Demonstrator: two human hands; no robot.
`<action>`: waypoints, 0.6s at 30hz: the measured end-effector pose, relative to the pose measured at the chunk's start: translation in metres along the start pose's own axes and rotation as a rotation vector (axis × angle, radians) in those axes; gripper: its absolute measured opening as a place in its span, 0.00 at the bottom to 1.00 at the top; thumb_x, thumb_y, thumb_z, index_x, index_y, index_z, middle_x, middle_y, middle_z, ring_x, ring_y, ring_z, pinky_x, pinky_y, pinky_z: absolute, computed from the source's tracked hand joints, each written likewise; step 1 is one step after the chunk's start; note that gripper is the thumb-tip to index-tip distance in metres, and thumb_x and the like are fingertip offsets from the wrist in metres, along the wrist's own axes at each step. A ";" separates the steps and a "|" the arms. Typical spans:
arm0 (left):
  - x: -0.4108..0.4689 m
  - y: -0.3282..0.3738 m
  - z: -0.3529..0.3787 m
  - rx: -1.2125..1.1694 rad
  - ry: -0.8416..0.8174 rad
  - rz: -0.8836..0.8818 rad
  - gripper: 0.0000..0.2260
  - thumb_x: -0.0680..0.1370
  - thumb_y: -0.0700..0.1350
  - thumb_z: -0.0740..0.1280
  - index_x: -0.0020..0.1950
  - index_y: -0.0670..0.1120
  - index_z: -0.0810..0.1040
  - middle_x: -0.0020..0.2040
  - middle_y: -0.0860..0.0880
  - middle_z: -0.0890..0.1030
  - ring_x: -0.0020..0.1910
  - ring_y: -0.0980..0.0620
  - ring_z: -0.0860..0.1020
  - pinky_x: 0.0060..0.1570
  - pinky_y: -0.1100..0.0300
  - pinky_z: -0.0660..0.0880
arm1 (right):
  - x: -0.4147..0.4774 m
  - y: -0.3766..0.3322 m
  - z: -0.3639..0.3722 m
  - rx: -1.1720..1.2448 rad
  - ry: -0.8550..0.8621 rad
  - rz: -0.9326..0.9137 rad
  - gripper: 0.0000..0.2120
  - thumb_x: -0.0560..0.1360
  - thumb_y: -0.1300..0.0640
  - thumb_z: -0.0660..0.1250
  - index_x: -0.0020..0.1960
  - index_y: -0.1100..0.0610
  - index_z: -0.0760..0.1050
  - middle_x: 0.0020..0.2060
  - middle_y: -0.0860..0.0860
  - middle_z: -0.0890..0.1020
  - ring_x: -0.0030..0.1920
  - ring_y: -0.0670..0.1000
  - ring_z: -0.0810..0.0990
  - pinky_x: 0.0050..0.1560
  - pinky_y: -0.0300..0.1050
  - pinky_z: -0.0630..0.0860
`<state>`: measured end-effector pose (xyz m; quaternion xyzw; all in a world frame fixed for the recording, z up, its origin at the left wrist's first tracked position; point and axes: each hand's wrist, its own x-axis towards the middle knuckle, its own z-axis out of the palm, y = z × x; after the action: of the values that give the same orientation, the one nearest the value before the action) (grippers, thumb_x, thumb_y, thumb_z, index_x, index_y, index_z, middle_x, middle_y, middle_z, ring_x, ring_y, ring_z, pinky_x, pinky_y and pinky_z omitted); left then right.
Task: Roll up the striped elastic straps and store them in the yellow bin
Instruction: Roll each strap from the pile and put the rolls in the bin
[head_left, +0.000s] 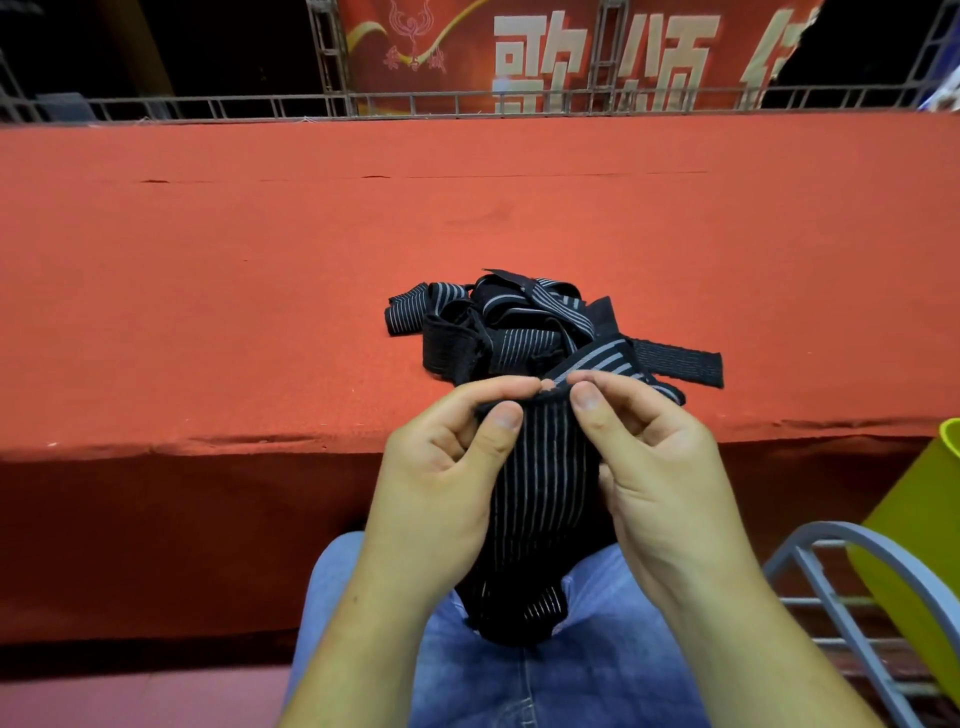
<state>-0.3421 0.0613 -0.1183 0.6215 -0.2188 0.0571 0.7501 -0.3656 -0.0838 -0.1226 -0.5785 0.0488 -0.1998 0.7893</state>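
Note:
A black elastic strap with thin white stripes (540, 478) hangs between my two hands, its lower part resting on my lap. My left hand (447, 467) pinches its top edge on the left, and my right hand (649, 457) pinches the same edge on the right. Behind my hands a tangled pile of striped straps (519, 327) lies on the red carpeted platform (260, 286) near its front edge. The yellow bin (914, 530) leans at the far right, partly cut off by the frame.
A grey metal frame (831, 587) stands at the lower right under the bin. A metal truss railing (208, 106) and a red banner with white characters (571, 52) run along the back of the platform. My jeans (571, 675) fill the bottom centre.

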 end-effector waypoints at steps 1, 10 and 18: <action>0.000 0.000 0.000 0.001 0.006 0.002 0.09 0.80 0.42 0.66 0.52 0.51 0.86 0.54 0.51 0.88 0.57 0.53 0.85 0.57 0.63 0.78 | 0.000 0.000 -0.001 -0.024 -0.004 -0.002 0.13 0.68 0.46 0.76 0.50 0.50 0.88 0.47 0.52 0.89 0.50 0.50 0.87 0.55 0.50 0.80; 0.000 -0.002 -0.003 0.055 0.061 -0.016 0.08 0.74 0.47 0.73 0.51 0.52 0.87 0.47 0.51 0.88 0.48 0.57 0.85 0.50 0.65 0.78 | 0.001 0.000 -0.002 -0.101 -0.074 -0.103 0.07 0.71 0.49 0.74 0.44 0.52 0.88 0.41 0.49 0.88 0.43 0.43 0.84 0.46 0.35 0.79; 0.002 -0.001 -0.004 0.081 0.170 0.022 0.05 0.74 0.49 0.71 0.47 0.52 0.86 0.45 0.54 0.88 0.46 0.59 0.84 0.48 0.67 0.77 | -0.002 0.008 -0.007 -0.240 -0.226 -0.046 0.09 0.75 0.50 0.74 0.49 0.55 0.86 0.45 0.55 0.89 0.46 0.49 0.85 0.53 0.47 0.80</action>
<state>-0.3390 0.0641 -0.1189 0.6419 -0.1587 0.1265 0.7394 -0.3675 -0.0868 -0.1328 -0.6884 -0.0300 -0.1443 0.7102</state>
